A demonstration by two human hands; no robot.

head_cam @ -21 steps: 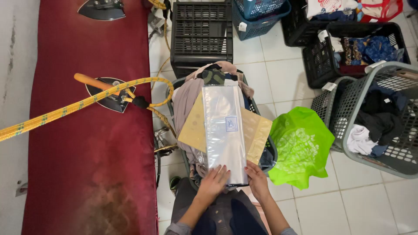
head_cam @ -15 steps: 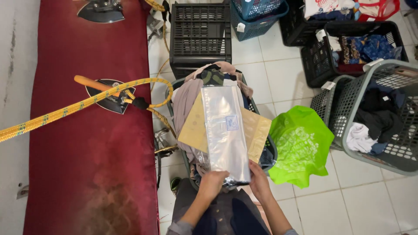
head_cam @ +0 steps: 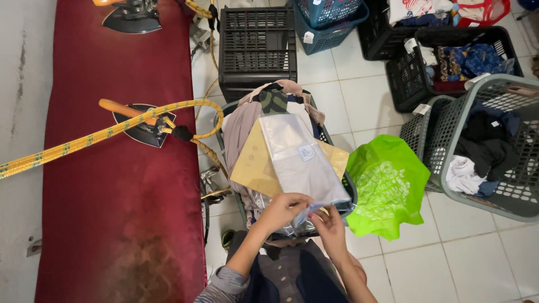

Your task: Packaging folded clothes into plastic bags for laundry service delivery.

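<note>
The clear bag [head_cam: 300, 163] lies flat on the tan envelope [head_cam: 255, 165], both on top of the clothes heaped in the central basket [head_cam: 351, 193]. By the look of it, the bag is already filled and laid out; its near end appears not yet finished, so closing it remains. Left hand [head_cam: 283, 209] is clamped on the bag's near edge, fingers curled over it. Right hand [head_cam: 328, 224] pinches the same edge just beside the left hand. The rest of the bag extends away from both hands across the basket. Left of the basket: the red bench [head_cam: 112, 185] with an iron [head_cam: 143, 126]. Right of the basket: a green bag [head_cam: 387, 188] on the floor
</note>
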